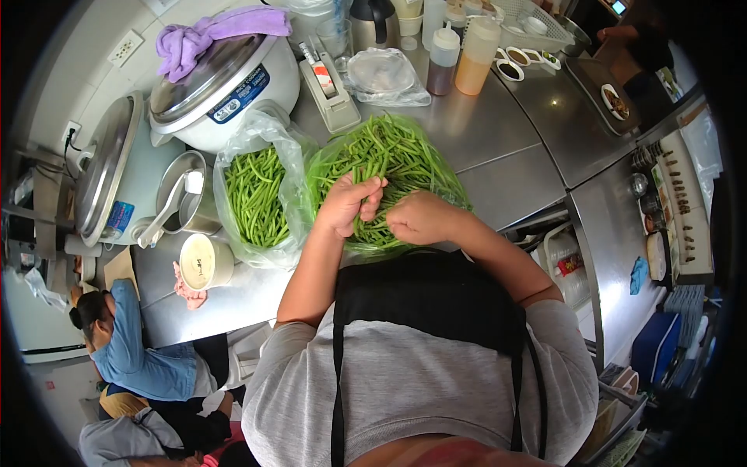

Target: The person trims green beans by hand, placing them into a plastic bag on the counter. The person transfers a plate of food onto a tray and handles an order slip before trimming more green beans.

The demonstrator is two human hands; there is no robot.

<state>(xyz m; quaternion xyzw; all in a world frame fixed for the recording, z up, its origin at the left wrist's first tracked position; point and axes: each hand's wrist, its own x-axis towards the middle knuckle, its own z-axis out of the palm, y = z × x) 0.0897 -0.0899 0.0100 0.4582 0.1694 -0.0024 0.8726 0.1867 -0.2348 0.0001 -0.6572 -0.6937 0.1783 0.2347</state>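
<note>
A green plastic bag [455, 187] lies spread on the steel counter, heaped with long green beans [412, 144]. Over that heap, my left hand [348, 204] is closed around a few green beans whose tips stick up past the fingers. Close beside it, my right hand [424, 216] is curled shut with its knuckles up; what its fingers pinch, if anything, is hidden. To the left stands a clear plastic bag [292, 167] filled with shorter green bean pieces [257, 194].
Behind the bags are a tape dispenser [334, 101], squeeze bottles [475, 58] and a large rice cooker [226, 86]. A metal pot [187, 194] with a ladle and a lidded tub [204, 261] stand left. Another person in a blue shirt [144, 342] is at the lower left.
</note>
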